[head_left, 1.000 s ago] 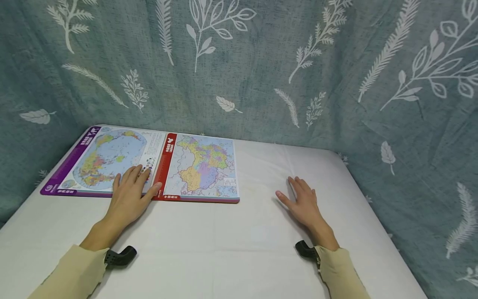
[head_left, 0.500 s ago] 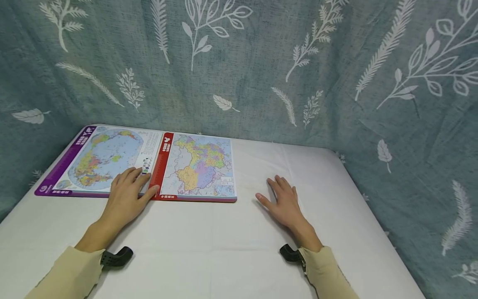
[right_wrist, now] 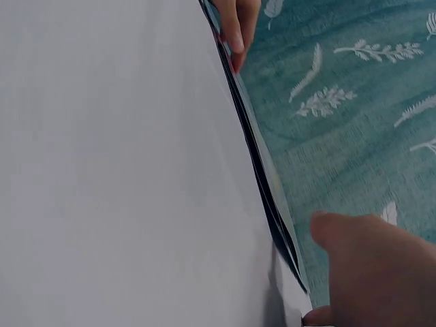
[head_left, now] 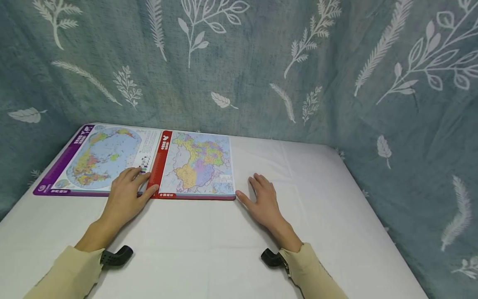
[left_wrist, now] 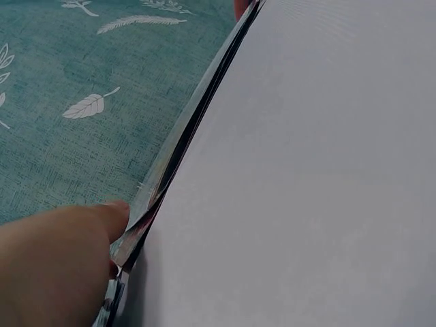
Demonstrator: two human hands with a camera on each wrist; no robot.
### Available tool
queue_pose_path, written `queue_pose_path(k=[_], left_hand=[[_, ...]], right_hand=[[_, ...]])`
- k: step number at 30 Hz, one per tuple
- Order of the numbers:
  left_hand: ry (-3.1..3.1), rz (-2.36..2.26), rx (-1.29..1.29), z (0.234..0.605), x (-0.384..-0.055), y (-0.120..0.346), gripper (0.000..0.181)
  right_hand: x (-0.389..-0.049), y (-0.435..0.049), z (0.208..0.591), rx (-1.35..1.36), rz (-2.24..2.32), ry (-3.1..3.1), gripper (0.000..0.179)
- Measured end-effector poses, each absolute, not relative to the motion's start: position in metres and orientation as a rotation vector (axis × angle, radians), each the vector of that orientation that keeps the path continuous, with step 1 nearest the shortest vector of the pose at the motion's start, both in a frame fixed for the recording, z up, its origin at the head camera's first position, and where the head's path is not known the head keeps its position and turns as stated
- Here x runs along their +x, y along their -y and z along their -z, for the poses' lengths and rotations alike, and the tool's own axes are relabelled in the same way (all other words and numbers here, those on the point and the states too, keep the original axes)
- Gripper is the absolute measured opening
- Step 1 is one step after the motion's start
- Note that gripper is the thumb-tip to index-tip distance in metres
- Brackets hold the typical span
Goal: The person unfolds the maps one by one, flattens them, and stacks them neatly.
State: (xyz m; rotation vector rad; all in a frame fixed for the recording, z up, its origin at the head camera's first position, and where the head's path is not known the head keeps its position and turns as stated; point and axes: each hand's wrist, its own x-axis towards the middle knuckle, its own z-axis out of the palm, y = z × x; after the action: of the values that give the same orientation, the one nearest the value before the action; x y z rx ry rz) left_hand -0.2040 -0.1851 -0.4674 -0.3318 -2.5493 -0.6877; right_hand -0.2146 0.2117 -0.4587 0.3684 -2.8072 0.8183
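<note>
Two laminated maps lie side by side on the white table: a world map point(head_left: 112, 145) with a purple border and a map with a red left border point(head_left: 201, 162). My left hand point(head_left: 125, 197) rests on the front edge where they meet, fingers over the world map and thumb at the red border. Fingers spread, my right hand point(head_left: 263, 203) is at the right end of the red-bordered map, thumb tip at its front corner. In the left wrist view my left thumb point(left_wrist: 112, 218) lies along the thin layered edge. In the right wrist view my right thumb point(right_wrist: 330, 228) is beside that edge.
A white cloth point(head_left: 209, 257) covers the table. Behind it and along its sides hangs a green curtain point(head_left: 257, 74) with white leaf prints, close to the maps' back edge. Black wrist cameras point(head_left: 117, 256) sit at both sleeve cuffs.
My right hand has moved left across the table, from well apart to the corner of the red-bordered map. The left hand has stayed on the maps. The head view has shifted slightly.
</note>
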Motion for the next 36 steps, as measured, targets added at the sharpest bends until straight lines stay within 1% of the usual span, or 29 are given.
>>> queue_pose_path(k=[7,14,24,29,33,36], left_hand=[[2.556,0.723,-0.307,0.468,-0.203,0.183,0.05],[2.536,0.799,-0.307,0.469,-0.204,0.186,0.051],[2.489,0.974,-0.317,0.463,-0.206,0.187,0.052],[2.486,1.064,-0.311,0.461,-0.21,0.185,0.05],[2.528,1.092,-0.289,0.463,-0.21,0.184,0.048],[2.545,1.105,-0.262,0.465,-0.208,0.183,0.046]], right_hand=[[-0.215,-0.185,0.456,0.454,-0.832,2.764,0.065],[-0.213,-0.168,0.457,0.442,-0.828,2.741,0.061],[-0.212,-0.165,0.459,0.438,-0.871,2.655,0.058],[-0.213,-0.166,0.457,0.356,-0.973,2.642,0.054],[-0.214,-0.167,0.458,0.274,-1.115,2.671,0.048],[-0.212,-0.168,0.458,0.247,-1.185,2.668,0.04]])
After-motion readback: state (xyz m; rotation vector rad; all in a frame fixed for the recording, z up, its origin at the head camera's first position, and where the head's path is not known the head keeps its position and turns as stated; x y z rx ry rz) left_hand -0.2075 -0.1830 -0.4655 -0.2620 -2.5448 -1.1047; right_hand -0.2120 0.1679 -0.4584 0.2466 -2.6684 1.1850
